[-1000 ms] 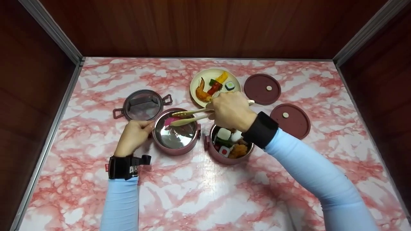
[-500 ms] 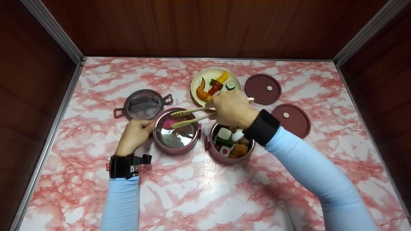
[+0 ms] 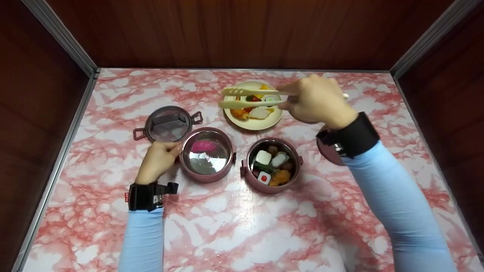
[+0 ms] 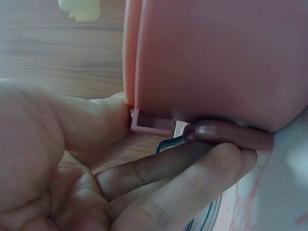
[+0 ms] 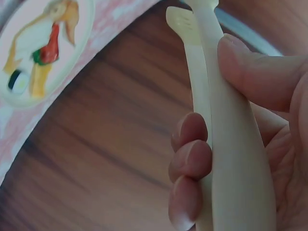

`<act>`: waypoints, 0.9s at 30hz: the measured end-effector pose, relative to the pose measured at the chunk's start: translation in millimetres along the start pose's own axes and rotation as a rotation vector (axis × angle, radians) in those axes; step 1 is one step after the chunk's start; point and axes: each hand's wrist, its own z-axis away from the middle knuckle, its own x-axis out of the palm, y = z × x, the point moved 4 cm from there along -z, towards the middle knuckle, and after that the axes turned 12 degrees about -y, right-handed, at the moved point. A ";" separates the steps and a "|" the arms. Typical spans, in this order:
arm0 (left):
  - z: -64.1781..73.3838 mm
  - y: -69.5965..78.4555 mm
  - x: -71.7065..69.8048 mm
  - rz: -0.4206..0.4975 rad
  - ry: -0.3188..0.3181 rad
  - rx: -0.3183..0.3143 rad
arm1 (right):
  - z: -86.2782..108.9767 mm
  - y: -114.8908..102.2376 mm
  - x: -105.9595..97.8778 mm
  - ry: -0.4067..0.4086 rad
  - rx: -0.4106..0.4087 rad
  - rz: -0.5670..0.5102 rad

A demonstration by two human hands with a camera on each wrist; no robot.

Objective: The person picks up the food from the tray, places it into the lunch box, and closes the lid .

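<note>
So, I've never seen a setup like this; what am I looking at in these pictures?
No machine works here: these are a person's bare hands. The wide picture comes from a camera on the head, the close-ups from one on each wrist. The left hand grips a pink pot with a bright pink piece inside. The right hand holds pale tongs over a plate of food pieces. Also on the table: a see-through lid and a second pot holding assorted food.
</note>
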 end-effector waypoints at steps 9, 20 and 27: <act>0.0 1.2 -0.2 -0.030 0.008 0.000 | 0.8 38.5 20.2 0.043 0.066 -0.072; 0.3 1.1 0.6 -0.022 0.018 0.021 | -20.6 49.0 72.0 -0.037 0.166 -0.096; -0.1 1.7 0.3 -0.041 0.022 0.024 | -34.7 37.9 87.2 -0.095 0.189 -0.067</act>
